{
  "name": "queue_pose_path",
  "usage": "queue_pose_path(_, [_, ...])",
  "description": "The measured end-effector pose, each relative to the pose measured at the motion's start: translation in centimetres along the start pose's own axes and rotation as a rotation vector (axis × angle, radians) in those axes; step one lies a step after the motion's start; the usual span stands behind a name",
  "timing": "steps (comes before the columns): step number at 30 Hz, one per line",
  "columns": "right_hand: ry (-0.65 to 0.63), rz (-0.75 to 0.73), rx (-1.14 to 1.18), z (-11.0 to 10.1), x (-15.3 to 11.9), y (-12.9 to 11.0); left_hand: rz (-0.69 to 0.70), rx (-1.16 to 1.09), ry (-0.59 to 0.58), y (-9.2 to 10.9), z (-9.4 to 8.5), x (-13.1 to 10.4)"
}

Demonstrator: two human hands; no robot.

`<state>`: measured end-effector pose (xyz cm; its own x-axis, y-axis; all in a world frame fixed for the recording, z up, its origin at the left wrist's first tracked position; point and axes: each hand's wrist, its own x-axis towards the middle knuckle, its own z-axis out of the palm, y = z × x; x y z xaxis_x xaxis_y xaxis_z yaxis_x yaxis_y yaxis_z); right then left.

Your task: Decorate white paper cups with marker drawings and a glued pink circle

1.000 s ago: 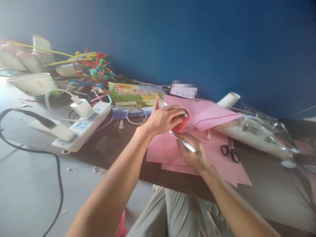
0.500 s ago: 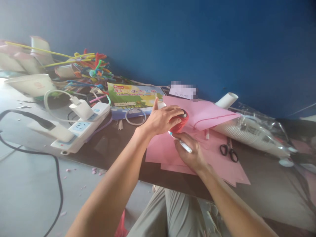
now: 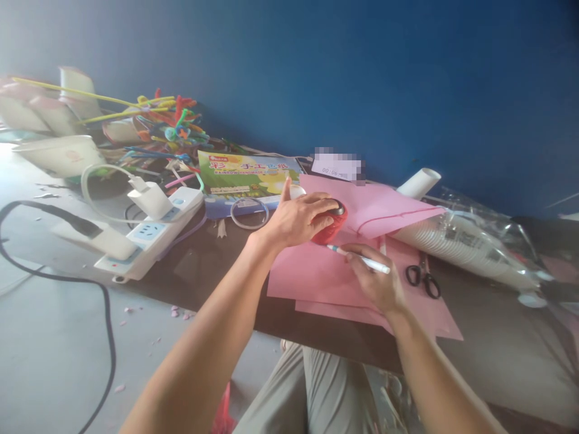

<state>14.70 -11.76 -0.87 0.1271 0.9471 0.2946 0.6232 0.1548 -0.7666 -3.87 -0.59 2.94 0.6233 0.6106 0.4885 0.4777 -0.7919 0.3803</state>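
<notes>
My left hand point(image 3: 296, 222) is closed over a rounded red object with a black top point(image 3: 332, 226), its kind unclear, pressing it onto a sheet of pink paper point(image 3: 298, 274). The thumb side of this hand covers part of it. In my right hand point(image 3: 377, 280) is a white marker with a teal band point(image 3: 373, 264), pinched by the fingers and slanted left. Its tip is close to the lower edge of the red object, at the paper; whether it touches is too small to tell. Black-handled scissors point(image 3: 424, 280) lie on the paper to the right of this hand.
A power strip point(image 3: 154, 232) with plugs and cables stands at left. Behind it are bundled pipe cleaners point(image 3: 174, 123) and paper cups point(image 3: 63, 154). A coloured-paper pack point(image 3: 251, 175), a phone point(image 3: 337, 167) and bagged stacked cups point(image 3: 465, 241) line the back and right.
My right hand and the marker have moved right, the tip sliding along the red object's lower edge. My left hand stays on the object.
</notes>
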Motion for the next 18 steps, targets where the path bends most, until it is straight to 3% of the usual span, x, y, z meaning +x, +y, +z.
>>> queue_pose_path(9, [0.088,0.107,0.177,-1.9,0.5,0.4,-0.005,-0.002,-0.002,0.0,0.0,0.0])
queue_pose_path(15, [-0.115,0.149,0.414,-3.3,0.0,0.7,0.001,-0.015,0.007,0.1,-0.1,0.0])
queue_pose_path(18, [-0.099,0.127,0.637,-4.0,0.1,0.7,-0.006,-0.024,-0.004,0.2,-0.1,0.0])
